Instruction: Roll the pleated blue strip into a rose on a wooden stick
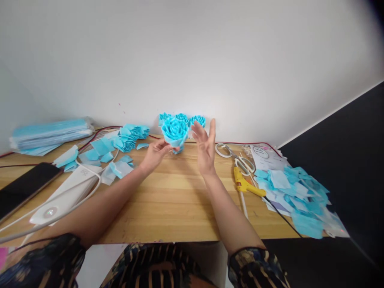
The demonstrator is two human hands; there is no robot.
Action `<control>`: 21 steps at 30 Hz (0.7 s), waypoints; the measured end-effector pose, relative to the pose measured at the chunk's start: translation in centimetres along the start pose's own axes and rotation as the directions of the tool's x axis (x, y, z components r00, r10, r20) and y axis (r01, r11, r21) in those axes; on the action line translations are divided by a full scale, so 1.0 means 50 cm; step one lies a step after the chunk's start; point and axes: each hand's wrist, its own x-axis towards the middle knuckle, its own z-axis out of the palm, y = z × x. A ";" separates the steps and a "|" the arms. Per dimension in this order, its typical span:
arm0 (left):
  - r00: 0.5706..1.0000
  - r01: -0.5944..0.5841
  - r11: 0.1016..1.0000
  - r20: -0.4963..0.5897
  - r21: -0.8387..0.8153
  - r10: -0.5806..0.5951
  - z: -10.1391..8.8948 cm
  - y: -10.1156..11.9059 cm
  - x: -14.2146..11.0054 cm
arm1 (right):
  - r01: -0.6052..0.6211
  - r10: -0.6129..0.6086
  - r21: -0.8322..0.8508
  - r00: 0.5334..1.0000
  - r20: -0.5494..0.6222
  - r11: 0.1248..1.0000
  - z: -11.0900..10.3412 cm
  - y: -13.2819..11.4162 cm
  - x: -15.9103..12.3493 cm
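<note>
A blue ruffled fabric flower [175,131] is raised above the wooden table, its petals facing me. My left hand [156,154] pinches it from below at its base. To its right, my right hand [205,150] is lifted with fingers spread, holding nothing, apart from the flower. Behind the held flower, more blue flowers stand along the wall; one of them [198,121] shows just past my right fingers, and the others are partly covered.
Left: a stack of blue masks [52,134], cut blue pieces [102,147], a black phone [28,188] and a white power strip [67,194] with cables. Right: scissors [244,165], a tape roll [223,150], a yellow glue gun [246,185] and a heap of blue pieces [300,192].
</note>
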 end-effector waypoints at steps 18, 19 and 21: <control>0.988 -0.066 0.657 0.142 0.751 -0.062 -0.093 0.017 -0.101 | -0.382 0.355 0.009 0.850 -0.390 0.924 -0.081 0.156 -0.017; 0.986 -0.073 0.654 0.152 0.753 -0.065 -0.095 0.007 -0.110 | -0.380 0.351 0.001 0.853 -0.387 0.925 -0.081 0.161 -0.018; 0.982 -0.090 0.646 0.174 0.758 -0.067 -0.097 -0.009 -0.118 | -0.368 0.331 -0.029 0.866 -0.375 0.929 -0.078 0.169 -0.020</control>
